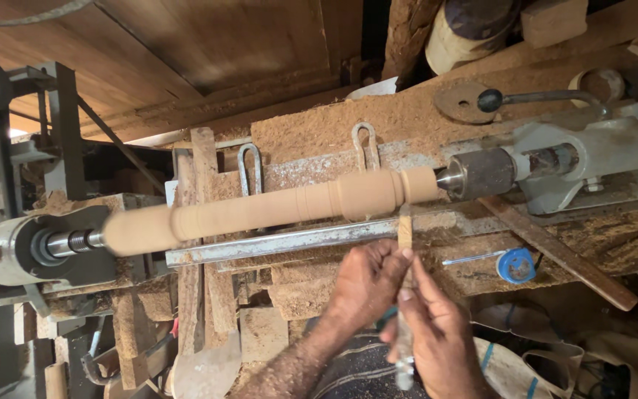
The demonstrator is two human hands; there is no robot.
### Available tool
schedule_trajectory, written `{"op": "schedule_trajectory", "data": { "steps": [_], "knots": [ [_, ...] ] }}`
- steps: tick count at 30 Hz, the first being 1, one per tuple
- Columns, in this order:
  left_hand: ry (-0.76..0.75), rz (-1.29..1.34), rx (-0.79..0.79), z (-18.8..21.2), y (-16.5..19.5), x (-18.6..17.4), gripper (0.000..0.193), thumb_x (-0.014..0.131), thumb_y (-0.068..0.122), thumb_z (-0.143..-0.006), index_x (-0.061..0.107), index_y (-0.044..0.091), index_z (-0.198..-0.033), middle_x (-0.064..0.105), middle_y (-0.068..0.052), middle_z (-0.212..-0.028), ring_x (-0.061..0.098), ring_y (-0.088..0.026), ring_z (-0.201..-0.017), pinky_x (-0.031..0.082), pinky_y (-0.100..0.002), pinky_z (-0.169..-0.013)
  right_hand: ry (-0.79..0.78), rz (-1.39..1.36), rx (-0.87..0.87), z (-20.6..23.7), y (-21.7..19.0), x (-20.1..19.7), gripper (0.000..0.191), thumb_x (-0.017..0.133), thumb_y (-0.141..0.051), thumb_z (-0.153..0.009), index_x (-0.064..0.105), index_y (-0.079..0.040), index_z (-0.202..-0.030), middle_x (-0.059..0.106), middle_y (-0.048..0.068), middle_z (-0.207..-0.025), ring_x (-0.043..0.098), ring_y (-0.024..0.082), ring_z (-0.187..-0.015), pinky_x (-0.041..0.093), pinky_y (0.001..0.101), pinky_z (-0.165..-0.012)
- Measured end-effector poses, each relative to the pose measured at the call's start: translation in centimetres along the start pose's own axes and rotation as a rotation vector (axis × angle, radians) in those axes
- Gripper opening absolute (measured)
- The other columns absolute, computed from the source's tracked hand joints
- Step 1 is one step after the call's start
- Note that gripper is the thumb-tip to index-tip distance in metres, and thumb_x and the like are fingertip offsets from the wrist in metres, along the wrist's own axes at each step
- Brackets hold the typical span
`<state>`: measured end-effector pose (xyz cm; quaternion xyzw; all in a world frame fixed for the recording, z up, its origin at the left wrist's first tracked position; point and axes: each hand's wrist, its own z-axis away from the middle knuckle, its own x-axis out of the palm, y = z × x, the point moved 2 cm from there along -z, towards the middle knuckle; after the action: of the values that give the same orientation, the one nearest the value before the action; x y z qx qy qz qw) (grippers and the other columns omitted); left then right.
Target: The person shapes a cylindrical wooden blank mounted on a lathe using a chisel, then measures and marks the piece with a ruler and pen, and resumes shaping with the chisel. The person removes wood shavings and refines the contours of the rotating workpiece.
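A long light-brown wooden spindle [275, 210] is mounted sideways in a lathe, with turned grooves and a bead near its right end. A narrow chisel [405, 230] lies across the metal tool rest [275, 244], its tip touching the spindle near the bead. My left hand [363, 284] grips the chisel just below the rest. Closer to me, my right hand [441, 343] wraps the chisel's handle, whose lower end pokes out beneath it.
The headstock [16, 251] holds the spindle at left, the grey tailstock [592, 159] at right. Sawdust covers the bed. A blue tape measure [517, 264] and a slanted wooden strip [563, 255] lie right of my hands. A black-knobbed lever [490, 100] sits behind.
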<state>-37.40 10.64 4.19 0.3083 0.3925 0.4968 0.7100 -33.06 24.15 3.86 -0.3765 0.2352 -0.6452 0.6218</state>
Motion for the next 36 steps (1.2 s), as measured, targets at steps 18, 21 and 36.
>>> {"op": "schedule_trajectory", "data": {
  "steps": [18,21,36],
  "knots": [
    [-0.132,-0.159,0.012,-1.6,2.3,-6.2,0.032,0.065,0.033,-0.096,0.08,0.006,-0.09,0.075,-0.008,-0.071,0.068,-0.014,-0.062,0.058,-0.037,-0.06,-0.119,-0.246,-0.119,-0.1,-2.0,6.3,0.073,0.056,-0.007,-0.095,0.026,-0.007,-0.161,0.073,0.014,-0.1,0.075,0.018,-0.08,0.062,0.0297,-0.056],
    [-0.16,-0.235,0.024,-1.8,2.8,-6.6,0.033,0.064,0.033,-0.097,0.08,0.007,-0.088,0.075,-0.007,-0.07,0.069,-0.014,-0.063,0.058,-0.037,-0.062,-0.125,-0.26,-0.105,-0.1,-2.0,6.5,0.071,0.057,-0.008,-0.096,0.028,-0.006,-0.161,0.071,0.013,-0.102,0.075,0.018,-0.081,0.061,0.0297,-0.057],
    [-0.046,0.795,0.049,-2.8,-2.7,4.8,0.035,0.058,0.033,-0.106,0.075,0.002,-0.104,0.073,-0.006,-0.081,0.066,-0.011,-0.066,0.058,-0.027,-0.063,0.101,0.324,-0.064,0.1,1.2,-6.2,0.056,0.049,-0.022,-0.099,0.045,-0.026,-0.155,0.065,0.009,-0.089,0.045,0.009,-0.05,0.038,0.0244,-0.035]
  ]
}}
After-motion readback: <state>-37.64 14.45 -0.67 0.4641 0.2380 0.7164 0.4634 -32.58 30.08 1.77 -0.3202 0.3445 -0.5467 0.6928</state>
